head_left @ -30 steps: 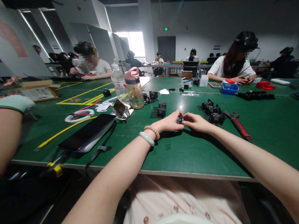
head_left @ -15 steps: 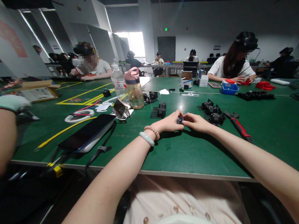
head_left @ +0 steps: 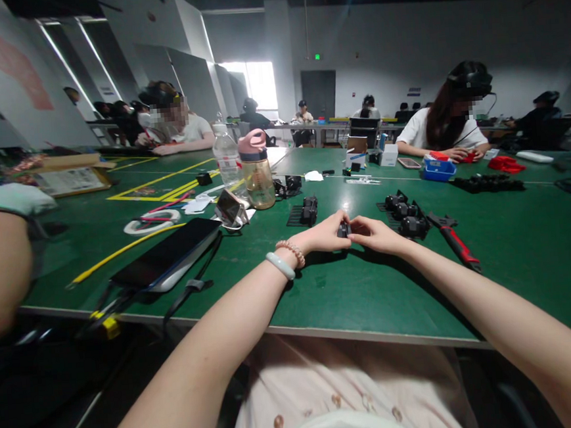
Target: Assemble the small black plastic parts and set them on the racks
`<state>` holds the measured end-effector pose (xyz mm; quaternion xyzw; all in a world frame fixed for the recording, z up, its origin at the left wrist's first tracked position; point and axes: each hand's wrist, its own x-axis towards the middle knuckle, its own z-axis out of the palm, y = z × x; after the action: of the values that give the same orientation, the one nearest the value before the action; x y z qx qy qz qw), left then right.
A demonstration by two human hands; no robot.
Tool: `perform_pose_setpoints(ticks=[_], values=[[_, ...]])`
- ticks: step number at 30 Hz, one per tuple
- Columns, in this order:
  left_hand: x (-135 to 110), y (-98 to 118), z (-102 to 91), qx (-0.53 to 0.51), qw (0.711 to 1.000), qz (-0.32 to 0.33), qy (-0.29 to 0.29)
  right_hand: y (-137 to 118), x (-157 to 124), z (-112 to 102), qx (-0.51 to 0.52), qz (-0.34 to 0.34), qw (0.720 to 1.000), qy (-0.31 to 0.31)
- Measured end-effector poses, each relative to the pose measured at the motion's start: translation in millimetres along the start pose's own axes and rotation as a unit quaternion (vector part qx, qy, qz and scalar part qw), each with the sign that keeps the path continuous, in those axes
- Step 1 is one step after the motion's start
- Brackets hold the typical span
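A small black part (head_left: 343, 230) is pinched between my two hands, just above the green table (head_left: 317, 310); its exact kind is too small to tell. My left hand (head_left: 327, 232) is closed on it from the left, with a bracelet and bangle on that wrist. From the right, the fingertips of my right hand (head_left: 373, 233) meet the same part. Beyond my left hand lies a black finned assembly (head_left: 306, 211). More black assemblies (head_left: 407, 214) sit right of my right hand, beside an adjustable wrench (head_left: 456, 243) with red-and-black handles.
At left lie a phone (head_left: 170, 253) on a white block, a yellow cable (head_left: 121, 255) and a white cable coil (head_left: 152, 222). A pink-lidded bottle (head_left: 257, 173) and a clear bottle (head_left: 226, 154) stand behind. A blue bin (head_left: 439, 168) is farther right. Co-workers sit across; another person's arm (head_left: 2, 262) intrudes at left.
My hands and the black part stay almost in the same place. The neighbour's arm at the left edge has shifted slightly.
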<state>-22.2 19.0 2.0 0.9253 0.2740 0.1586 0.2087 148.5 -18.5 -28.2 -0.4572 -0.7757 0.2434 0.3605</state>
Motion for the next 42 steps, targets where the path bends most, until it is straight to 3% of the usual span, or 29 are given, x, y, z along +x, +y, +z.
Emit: perform_pose_setpoints(ticks=[42], values=[[-1.2, 1.2, -1.5, -0.006, 1.0, 0.0, -0.004, 2.1, 0.8, 2.2, -0.025, 0.001, 1.0, 0.011]])
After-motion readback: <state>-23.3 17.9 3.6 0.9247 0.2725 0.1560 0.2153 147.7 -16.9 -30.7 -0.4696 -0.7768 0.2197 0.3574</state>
